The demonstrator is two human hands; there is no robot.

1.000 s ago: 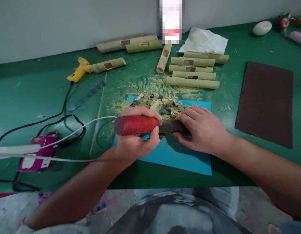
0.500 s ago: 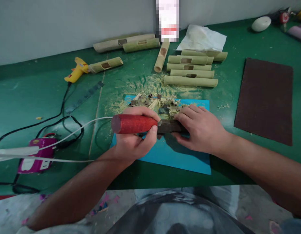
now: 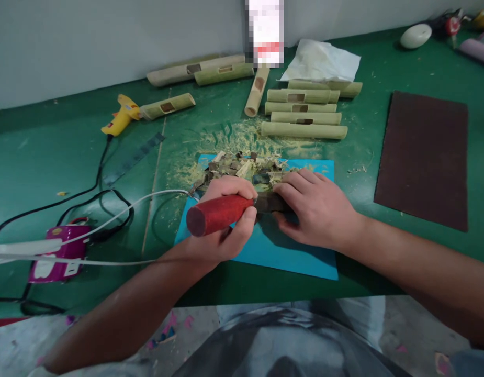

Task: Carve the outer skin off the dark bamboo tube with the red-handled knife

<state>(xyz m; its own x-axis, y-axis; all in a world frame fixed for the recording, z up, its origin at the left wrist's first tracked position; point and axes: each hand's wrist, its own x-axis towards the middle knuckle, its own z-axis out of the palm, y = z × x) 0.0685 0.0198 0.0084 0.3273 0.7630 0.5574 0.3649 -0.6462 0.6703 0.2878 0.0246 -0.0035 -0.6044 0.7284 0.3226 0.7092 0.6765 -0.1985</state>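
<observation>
My left hand (image 3: 238, 238) is closed around a tool with a thick red handle (image 3: 222, 213). Its handle's butt points towards me and to the left, while its working end is hidden, so I cannot tell its kind. Right at its tip lies a dark brown strip (image 3: 267, 202), pinned under the curled fingers of my right hand (image 3: 316, 209). Beneath both hands is a blue sheet (image 3: 289, 256). A pile of brown and pale scraps (image 3: 242, 166) covers the sheet's far edge, just beyond my fingers.
Several bamboo tubes with cut windows (image 3: 304, 131) lie beyond the pile. A yellow glue gun (image 3: 122, 118) and a purple power adapter (image 3: 63, 251) with cords are on the left. A brown sheet (image 3: 424, 159) lies on the right; white paper (image 3: 320, 62) rests behind the tubes.
The red handle's butt has swung down and towards me, tilting the tool with my left hand. My right hand stays on the brown strip. The whole view has shifted slightly.
</observation>
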